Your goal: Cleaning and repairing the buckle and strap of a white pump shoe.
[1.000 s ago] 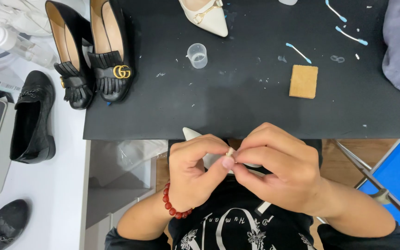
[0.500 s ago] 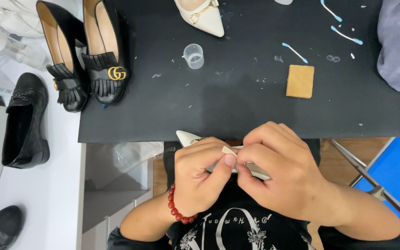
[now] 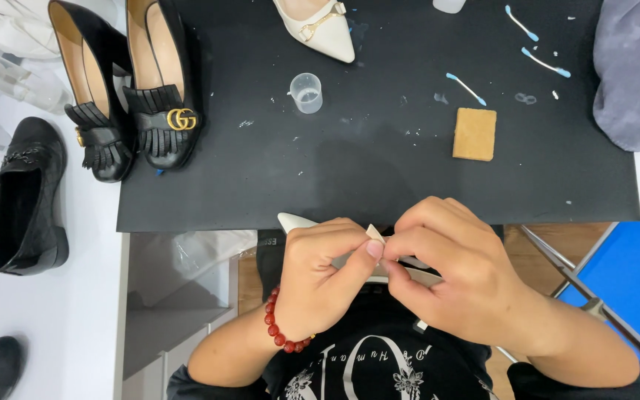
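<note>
Plainly, the left hand and right hand were pinched shut together on a small cream shoe, which could have slipped off their laps, beyond the worktop.

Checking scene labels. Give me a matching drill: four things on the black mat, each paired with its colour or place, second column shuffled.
Things:
1. cotton swabs
2. sponge block
3. small cup
4. cloth

Descriptions:
A. clear plastic, mid-mat
B. grey, crumpled at the right edge
C. tan, flat rectangle
D. white sticks with blue tips

Pairs: 1-D, 2-C, 3-A, 4-B
</note>
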